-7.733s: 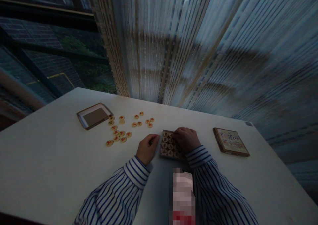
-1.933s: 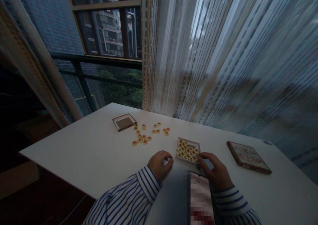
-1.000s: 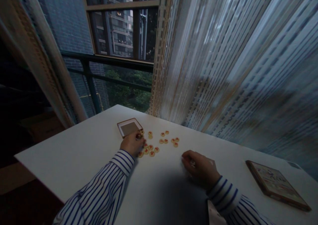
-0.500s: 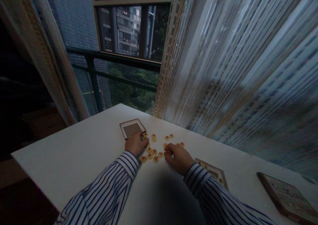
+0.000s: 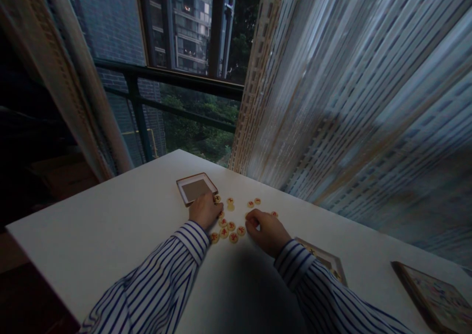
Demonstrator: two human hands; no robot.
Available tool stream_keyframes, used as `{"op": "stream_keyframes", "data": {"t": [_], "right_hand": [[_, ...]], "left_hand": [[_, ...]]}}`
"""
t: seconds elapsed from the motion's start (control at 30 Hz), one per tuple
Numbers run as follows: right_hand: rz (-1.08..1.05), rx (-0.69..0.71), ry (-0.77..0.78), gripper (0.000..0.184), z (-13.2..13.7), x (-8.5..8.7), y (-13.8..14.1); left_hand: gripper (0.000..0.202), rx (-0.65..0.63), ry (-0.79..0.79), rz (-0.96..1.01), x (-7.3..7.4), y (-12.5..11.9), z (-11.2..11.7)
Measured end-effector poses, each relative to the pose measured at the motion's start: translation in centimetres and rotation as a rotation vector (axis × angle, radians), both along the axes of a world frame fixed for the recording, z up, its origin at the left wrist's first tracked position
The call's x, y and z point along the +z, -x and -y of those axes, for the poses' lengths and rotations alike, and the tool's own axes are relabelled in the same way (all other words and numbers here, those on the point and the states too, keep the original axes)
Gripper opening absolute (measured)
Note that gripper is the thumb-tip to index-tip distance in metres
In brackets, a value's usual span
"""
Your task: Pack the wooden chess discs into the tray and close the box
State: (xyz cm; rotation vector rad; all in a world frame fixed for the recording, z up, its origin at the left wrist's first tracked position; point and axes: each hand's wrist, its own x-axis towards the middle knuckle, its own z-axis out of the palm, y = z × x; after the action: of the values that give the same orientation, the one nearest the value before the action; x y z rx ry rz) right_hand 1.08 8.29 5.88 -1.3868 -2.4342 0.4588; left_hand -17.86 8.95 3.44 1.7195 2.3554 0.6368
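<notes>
Several round cream game pieces with red marks (image 5: 229,230) lie scattered on a white table (image 5: 110,226). My left hand (image 5: 207,210) rests curled on the left part of the pieces, beside an empty brown tray (image 5: 195,188). My right hand (image 5: 266,231) is curled on the right part of the scatter, fingertips pinched near a piece; what they hold is hidden. Behind my right sleeve a second tray (image 5: 324,262) with pieces in it shows partly.
A flat box lid with a printed picture (image 5: 431,294) lies at the table's right edge. Sheer striped curtains hang right behind the table, with a window and railing at the left. The table's left edge drops to a dark floor.
My right hand left the filled tray and moved left to the loose pieces. My left hand reached out to them as well. My view swung left.
</notes>
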Motion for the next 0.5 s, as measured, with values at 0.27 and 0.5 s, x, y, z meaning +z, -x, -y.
{"op": "stream_keyframes", "data": {"t": [0.27,0.5], "right_hand": [[-0.009,-0.004,0.011,0.016,0.1,0.3,-0.3],[0.015,-0.007,0.003,0.018,0.1,0.2,-1.1]], "left_hand": [[0.015,-0.029,-0.050,0.014,-0.2,0.1,0.3],[0.015,-0.164,-0.408,0.131,0.2,0.1,0.7]]}}
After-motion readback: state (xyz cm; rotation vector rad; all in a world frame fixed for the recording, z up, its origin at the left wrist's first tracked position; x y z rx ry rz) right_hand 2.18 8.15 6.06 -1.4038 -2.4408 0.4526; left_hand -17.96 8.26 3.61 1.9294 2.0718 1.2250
